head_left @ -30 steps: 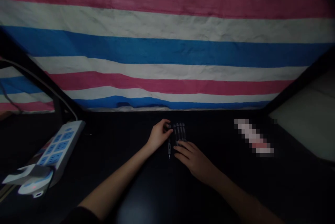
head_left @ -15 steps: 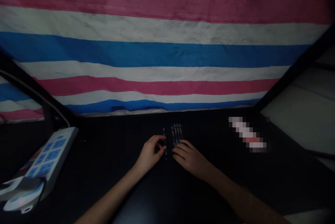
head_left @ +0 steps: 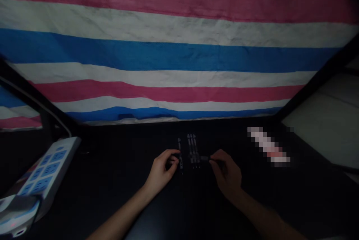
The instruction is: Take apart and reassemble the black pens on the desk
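Note:
On the black tabletop a single slim dark pen (head_left: 180, 156) lies pointing away from me. My left hand (head_left: 162, 169) rests at its left side, thumb and index fingertip apart and touching it at two spots. Just to the right, three similar pens (head_left: 193, 146) lie side by side in a row. My right hand (head_left: 228, 174) pinches another pen (head_left: 204, 158) by one end between thumb and fingertips. That pen points left, crosswise, its far end at the row's lower part. Dim light hides the fine details.
A white power strip (head_left: 63, 150) with blue sockets and a plugged-in adapter (head_left: 24, 206) stands at the left. A pixelated pale and red item (head_left: 266, 144) lies at the right. Striped sheeting (head_left: 179, 57) hangs behind the table (head_left: 126, 135).
My right hand has moved right from beside the row and now holds a pen turned crosswise. The row has gone down by one pen. My left hand stays at the single pen.

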The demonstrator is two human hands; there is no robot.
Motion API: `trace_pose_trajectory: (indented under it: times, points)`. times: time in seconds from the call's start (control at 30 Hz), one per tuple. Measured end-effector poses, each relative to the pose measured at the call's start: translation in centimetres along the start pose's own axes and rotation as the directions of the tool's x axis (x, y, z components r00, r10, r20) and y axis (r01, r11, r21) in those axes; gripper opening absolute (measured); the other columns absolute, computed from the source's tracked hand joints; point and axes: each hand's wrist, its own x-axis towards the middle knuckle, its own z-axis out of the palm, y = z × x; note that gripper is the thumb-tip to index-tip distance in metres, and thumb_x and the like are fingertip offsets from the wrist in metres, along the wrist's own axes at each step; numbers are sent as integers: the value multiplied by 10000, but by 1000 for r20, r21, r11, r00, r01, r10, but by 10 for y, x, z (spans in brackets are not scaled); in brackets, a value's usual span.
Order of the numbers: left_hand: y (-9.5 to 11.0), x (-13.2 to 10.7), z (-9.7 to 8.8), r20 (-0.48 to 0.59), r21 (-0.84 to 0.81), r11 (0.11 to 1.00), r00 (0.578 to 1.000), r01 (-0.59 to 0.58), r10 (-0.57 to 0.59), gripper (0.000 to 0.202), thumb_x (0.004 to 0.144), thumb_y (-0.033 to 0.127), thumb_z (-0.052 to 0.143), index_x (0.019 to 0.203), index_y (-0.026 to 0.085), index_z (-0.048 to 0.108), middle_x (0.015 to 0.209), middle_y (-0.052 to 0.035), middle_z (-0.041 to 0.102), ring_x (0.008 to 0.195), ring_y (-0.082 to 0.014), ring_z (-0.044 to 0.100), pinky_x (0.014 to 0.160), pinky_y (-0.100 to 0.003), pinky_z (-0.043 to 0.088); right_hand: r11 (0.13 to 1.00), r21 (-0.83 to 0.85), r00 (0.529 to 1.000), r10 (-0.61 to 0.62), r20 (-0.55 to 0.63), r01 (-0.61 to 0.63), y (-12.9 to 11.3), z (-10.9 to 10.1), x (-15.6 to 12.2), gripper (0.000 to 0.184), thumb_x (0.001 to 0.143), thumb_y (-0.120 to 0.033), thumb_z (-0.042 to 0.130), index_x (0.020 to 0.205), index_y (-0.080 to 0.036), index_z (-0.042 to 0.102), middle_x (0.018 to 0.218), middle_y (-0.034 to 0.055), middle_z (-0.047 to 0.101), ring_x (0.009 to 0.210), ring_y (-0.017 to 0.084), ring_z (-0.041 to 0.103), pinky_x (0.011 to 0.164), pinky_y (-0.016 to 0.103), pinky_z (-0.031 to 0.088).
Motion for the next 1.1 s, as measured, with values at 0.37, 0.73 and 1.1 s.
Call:
trace_pose_trajectory:
  times: [0.37,0.73,1.1]
  points:
    - [10,-6,0,-55,-179,968,981,175,-188,314,883,417,515,885,148,677,691,-43,643,573,-144,573,540,-241,434,779,425,878,468,96,-461,-25,-1,-3,122,927,-343,506,882,-234,477,640,-22,584,579,133,576,570,270,484]
    - [16,-19,12,-55,-603,738,907,303,-418,379,848,492,566,793,127,649,446,53,450,420,-70,363,444,-185,279,-8,224,216,237,947,-975,-24,29,-31,477,815,-523,587,1083,-140,496,687,56,673,514,147,626,430,240,490]
    - [22,-30,15,-54,-489,835,947,252,-317,406,868,495,546,733,127,654,402,61,418,375,-50,305,434,-190,253,15,51,53,226,973,-999,-22,28,-35,254,735,-343,634,789,-100,582,595,56,677,447,153,652,394,189,468]
